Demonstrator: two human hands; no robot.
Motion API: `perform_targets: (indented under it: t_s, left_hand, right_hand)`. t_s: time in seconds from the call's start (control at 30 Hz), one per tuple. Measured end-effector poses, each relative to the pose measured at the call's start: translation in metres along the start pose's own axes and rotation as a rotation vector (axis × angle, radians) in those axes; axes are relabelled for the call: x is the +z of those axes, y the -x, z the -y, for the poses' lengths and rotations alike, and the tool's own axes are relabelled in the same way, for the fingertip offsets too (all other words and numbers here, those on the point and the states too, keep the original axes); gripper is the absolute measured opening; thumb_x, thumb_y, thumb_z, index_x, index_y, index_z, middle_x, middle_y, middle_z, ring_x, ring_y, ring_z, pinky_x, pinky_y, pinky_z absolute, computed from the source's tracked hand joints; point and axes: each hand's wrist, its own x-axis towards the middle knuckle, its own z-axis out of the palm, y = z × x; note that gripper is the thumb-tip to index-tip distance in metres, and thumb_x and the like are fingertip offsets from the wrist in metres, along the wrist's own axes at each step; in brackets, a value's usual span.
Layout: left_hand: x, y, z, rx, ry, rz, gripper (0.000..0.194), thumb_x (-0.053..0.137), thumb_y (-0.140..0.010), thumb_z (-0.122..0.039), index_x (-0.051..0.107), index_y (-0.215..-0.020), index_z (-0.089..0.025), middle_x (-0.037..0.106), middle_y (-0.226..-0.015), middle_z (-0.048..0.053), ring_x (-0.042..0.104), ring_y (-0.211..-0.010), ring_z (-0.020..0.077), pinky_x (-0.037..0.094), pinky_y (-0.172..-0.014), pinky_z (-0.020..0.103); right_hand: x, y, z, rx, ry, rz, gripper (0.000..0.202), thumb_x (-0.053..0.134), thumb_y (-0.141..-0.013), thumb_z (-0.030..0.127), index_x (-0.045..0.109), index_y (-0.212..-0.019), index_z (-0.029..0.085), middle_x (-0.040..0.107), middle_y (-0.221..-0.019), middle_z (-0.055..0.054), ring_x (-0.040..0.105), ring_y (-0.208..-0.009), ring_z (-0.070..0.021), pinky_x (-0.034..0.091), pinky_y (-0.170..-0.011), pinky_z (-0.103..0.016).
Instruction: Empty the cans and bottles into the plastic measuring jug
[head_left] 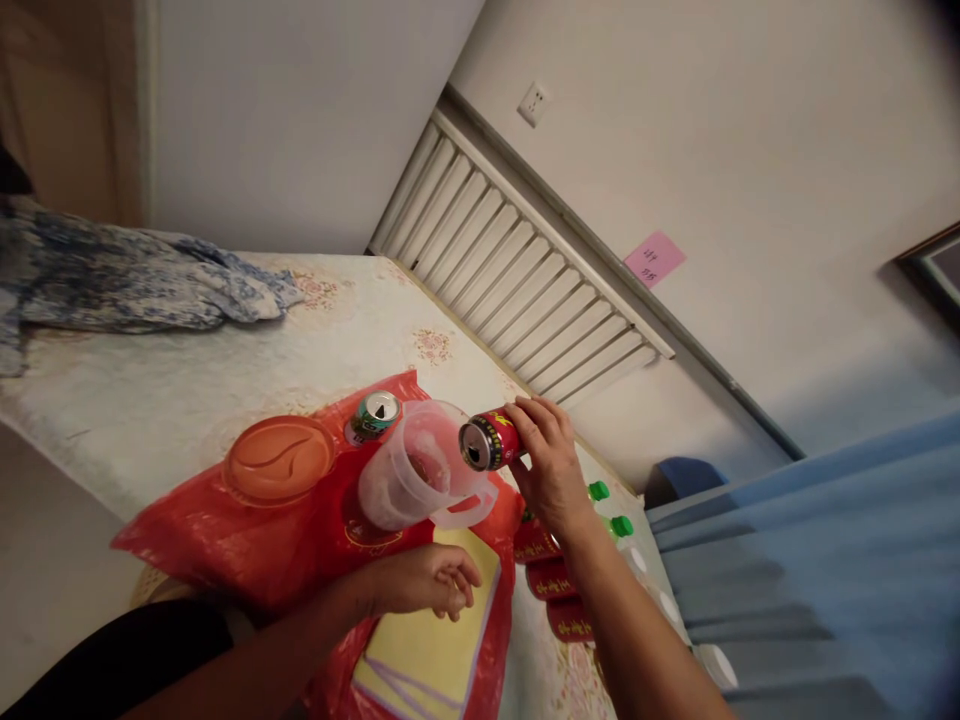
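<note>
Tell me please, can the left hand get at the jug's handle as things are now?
Probably yes: the left hand is close by, seemingly empty, and nothing appears to block its way to the jug's handle.

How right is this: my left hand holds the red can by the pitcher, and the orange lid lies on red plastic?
Wrong side: the head view shows your right hand holding the red can by the pitcher. The orange lid does lie on red plastic.

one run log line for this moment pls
right hand: holds tilted red metal can near translucent plastic pitcher | left hand: loosely curled over yellow rectangular sheet | round orange plastic lid: on red plastic sheeting
</note>
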Motion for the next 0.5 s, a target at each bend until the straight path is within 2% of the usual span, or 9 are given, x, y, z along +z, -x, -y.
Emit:
perform_targets:
  t_s: [0.07, 0.17, 0.23, 0.3, 0.4, 0.5]
  left_hand:
    - [-0.001, -0.002, 0.003, 0.003, 0.021, -0.003, 0.039, 0.066, -0.061, -0.026, 0.062, -0.099, -0.019, 0.068, -0.091, 0.001, 0.064, -0.073, 0.0142, 0.045, -0.068, 0.028]
    - [-0.001, -0.005, 0.009, -0.003, 0.049, -0.008, 0.040, 0.066, -0.059, -0.021, 0.064, -0.099, -0.019, 0.068, -0.089, 0.001, 0.064, -0.072, 0.0136, 0.045, -0.067, 0.027]
    - [0.000, -0.009, 0.015, -0.011, 0.069, -0.004, 0.041, 0.067, -0.058, -0.019, 0.065, -0.098, -0.019, 0.068, -0.087, 0.000, 0.063, -0.071, 0.0134, 0.045, -0.065, 0.027]
    - [0.000, -0.012, 0.020, -0.009, 0.083, -0.003, 0.039, 0.069, -0.058, -0.019, 0.066, -0.097, -0.020, 0.068, -0.085, 0.000, 0.062, -0.069, 0.0130, 0.044, -0.064, 0.026]
    - [0.000, -0.015, 0.025, -0.010, 0.099, -0.007, 0.038, 0.069, -0.059, -0.018, 0.066, -0.096, -0.020, 0.068, -0.084, -0.001, 0.061, -0.066, 0.0123, 0.044, -0.062, 0.026]
    - [-0.001, -0.014, 0.025, -0.008, 0.103, -0.015, 0.038, 0.070, -0.057, -0.018, 0.066, -0.095, -0.019, 0.068, -0.085, 0.000, 0.060, -0.066, 0.0124, 0.044, -0.062, 0.026]
  right_hand:
    - [0.004, 0.004, -0.007, 0.100, -0.143, 0.004, 0.055, 0.070, -0.083, 0.020, 0.055, -0.136, 0.021, 0.061, -0.130, -0.014, 0.050, -0.125, -0.0304, 0.042, -0.107, -0.053]
    - [0.020, 0.010, -0.024, 0.417, -0.348, -0.023, 0.061, 0.080, -0.071, 0.029, 0.061, -0.128, 0.019, 0.067, -0.122, -0.012, 0.059, -0.113, -0.0299, 0.046, -0.102, -0.050]
    - [0.039, 0.012, -0.035, 0.650, -0.505, -0.014, 0.059, 0.082, -0.064, 0.034, 0.066, -0.119, 0.018, 0.071, -0.113, -0.010, 0.064, -0.102, -0.0284, 0.050, -0.095, -0.047]
    - [0.064, 0.010, -0.042, 0.799, -0.682, 0.005, 0.056, 0.083, -0.061, 0.039, 0.068, -0.111, 0.017, 0.074, -0.103, -0.008, 0.067, -0.092, -0.0263, 0.053, -0.086, -0.042]
    - [0.105, 0.002, -0.040, 0.891, -0.850, 0.039, 0.055, 0.083, -0.057, 0.042, 0.068, -0.103, 0.016, 0.076, -0.094, -0.007, 0.068, -0.084, -0.0249, 0.055, -0.077, -0.037]
    - [0.142, -0.010, -0.030, 0.866, -0.851, 0.070, 0.049, 0.079, -0.060, 0.046, 0.069, -0.097, 0.016, 0.076, -0.088, -0.007, 0.067, -0.079, -0.0240, 0.054, -0.071, -0.034]
